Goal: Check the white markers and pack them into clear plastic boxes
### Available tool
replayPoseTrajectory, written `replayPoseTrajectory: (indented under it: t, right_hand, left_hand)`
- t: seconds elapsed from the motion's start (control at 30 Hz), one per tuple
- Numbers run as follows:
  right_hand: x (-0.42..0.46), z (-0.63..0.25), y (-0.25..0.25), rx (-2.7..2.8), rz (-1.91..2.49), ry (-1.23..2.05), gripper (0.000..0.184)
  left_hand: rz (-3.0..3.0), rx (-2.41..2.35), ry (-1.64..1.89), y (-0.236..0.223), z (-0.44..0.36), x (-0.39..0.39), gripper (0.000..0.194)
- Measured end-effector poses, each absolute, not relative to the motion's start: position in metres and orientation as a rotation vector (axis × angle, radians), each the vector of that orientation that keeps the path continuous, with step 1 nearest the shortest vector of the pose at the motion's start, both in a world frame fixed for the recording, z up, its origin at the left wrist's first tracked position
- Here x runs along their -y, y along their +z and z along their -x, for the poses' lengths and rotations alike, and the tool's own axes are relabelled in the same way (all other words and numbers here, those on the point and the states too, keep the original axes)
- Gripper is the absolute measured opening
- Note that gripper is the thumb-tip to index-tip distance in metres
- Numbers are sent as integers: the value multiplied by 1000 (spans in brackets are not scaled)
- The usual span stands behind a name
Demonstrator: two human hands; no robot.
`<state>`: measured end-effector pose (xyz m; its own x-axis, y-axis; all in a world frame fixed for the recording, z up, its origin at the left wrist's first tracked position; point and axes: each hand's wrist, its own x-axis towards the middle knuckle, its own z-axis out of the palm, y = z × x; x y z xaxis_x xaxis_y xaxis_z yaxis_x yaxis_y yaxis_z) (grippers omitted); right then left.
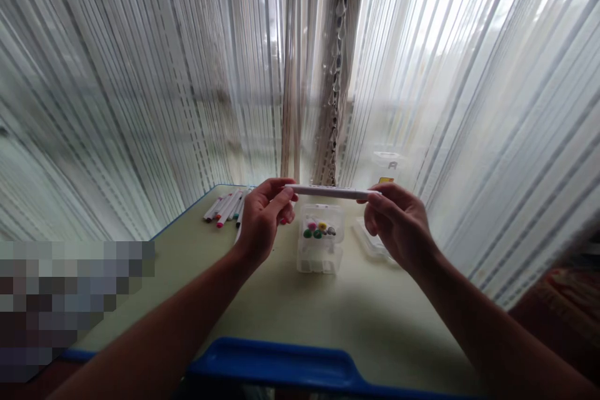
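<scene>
A white marker (330, 191) is held level above the table, one end in each hand. My left hand (265, 212) pinches its left end between thumb and fingers. At the other end, my right hand (398, 215) grips it the same way. Below the marker, a clear plastic box (320, 256) stands with its lid up, and several small coloured round pieces (319, 229) show in it. To the left, several white markers with coloured ends (227, 207) lie in a loose group, partly hidden by my left hand.
The pale table (375, 312) has a blue edge (276, 359) at the front. A clear plastic tray (370, 240) lies partly behind my right hand, and a clear container (388, 165) stands further back. Striped sheer curtains (187, 75) hang behind the table.
</scene>
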<state>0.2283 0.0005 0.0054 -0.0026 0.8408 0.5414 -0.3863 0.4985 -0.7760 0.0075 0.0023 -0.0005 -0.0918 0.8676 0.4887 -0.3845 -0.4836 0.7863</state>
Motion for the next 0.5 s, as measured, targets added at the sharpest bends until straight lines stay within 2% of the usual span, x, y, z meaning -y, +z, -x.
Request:
replayPoseTrajectory:
  t: [0.17, 0.37, 0.5]
  right_hand:
    - [4, -227, 4, 1338, 483, 893, 16]
    - [18, -218, -2, 1586, 547, 586, 21]
    - [22, -215, -7, 1706, 562, 418, 18]
  left_hand:
    - [-1129, -609, 1682, -1, -6, -8, 20]
    - [-973, -645, 1623, -2, -3, -15, 17]
    - [-954, -657, 1622, -1, -3, -15, 16]
